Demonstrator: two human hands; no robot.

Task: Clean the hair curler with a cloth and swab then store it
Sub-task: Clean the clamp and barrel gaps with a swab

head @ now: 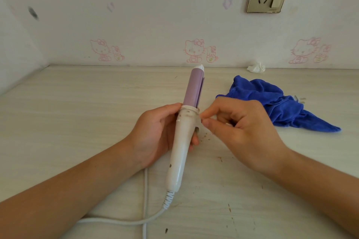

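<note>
1. While left hand [155, 134] holds hair curler [180, 141] tilted above tabletop [77, 112], grip wrapped round the handle, the collar is steadied for detail work.
2. Right hand [242, 128] grip pinches something thin at that collar, probably the swab [229, 124].
3. Cloth [272, 103] parked aside on tabletop.

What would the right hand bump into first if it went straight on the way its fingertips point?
The hair curler: the right hand aims at its white collar, below the purple barrel; depth leaves contact unclear.

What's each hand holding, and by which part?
Left hand grips the hair curler by its white handle. Right hand pinches what looks like the swab, mostly hidden, at the collar.
</note>
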